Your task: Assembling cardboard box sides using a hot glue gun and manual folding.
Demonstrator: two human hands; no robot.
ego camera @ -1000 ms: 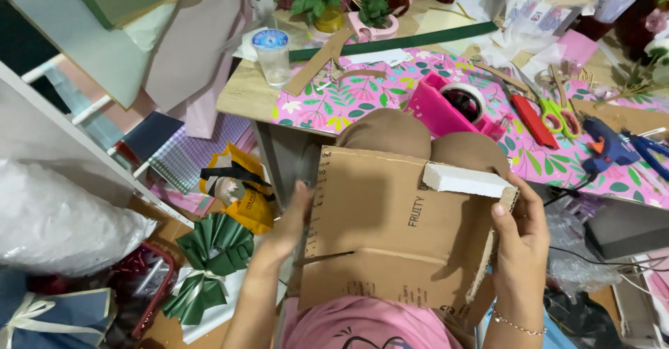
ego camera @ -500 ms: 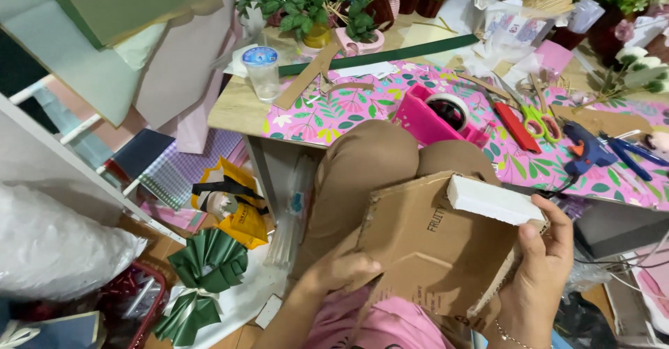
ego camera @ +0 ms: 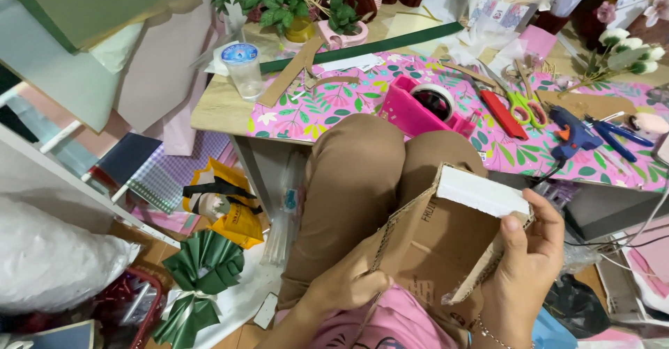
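I sit with my knees up in brown trousers, a folded brown cardboard piece [ego camera: 446,244] resting against them. My right hand [ego camera: 526,265] grips its right edge, thumb on the white strip [ego camera: 481,192] along the top. My left hand [ego camera: 348,286] holds the lower left corner of the cardboard, fingers curled around it. The cardboard is bent into an open box-like shape, with its inside facing me.
A low table with a pink leaf-patterned cover [ego camera: 313,105] holds a pink tape dispenser [ego camera: 421,109], green-handled scissors [ego camera: 523,102], a blue glue gun [ego camera: 571,133], a plastic cup [ego camera: 244,67] and potted plants [ego camera: 279,4]. Green ribbon bows [ego camera: 198,272] and a yellow bag [ego camera: 226,203] lie on the floor.
The flat cardboard sheet has been folded and tilted to the right. My left hand slid down to its lower left corner, and my right hand shifted to the right edge.
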